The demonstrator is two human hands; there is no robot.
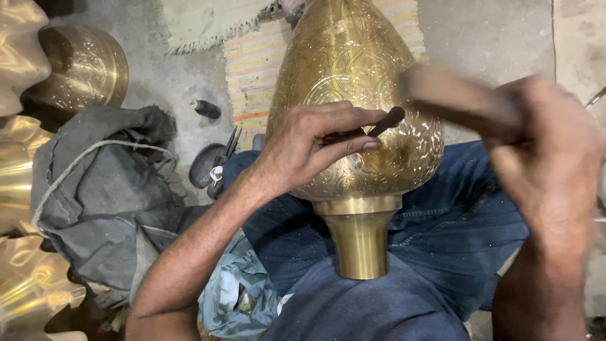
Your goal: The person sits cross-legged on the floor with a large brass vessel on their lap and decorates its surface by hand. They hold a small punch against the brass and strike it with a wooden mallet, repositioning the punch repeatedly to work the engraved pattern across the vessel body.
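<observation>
A large engraved brass vase lies across my lap, its plain neck pointing toward me. My left hand rests on the vase's belly and pinches a thin dark chisel against the metal. My right hand is raised at the right, blurred with motion, gripping a wooden hammer whose head hangs just above and right of the chisel's end.
A round engraved brass bowl sits at the far left. Shiny brass pieces line the left edge. A grey cloth bag with a cord lies beside my leg. Pliers and a striped mat are on the concrete floor.
</observation>
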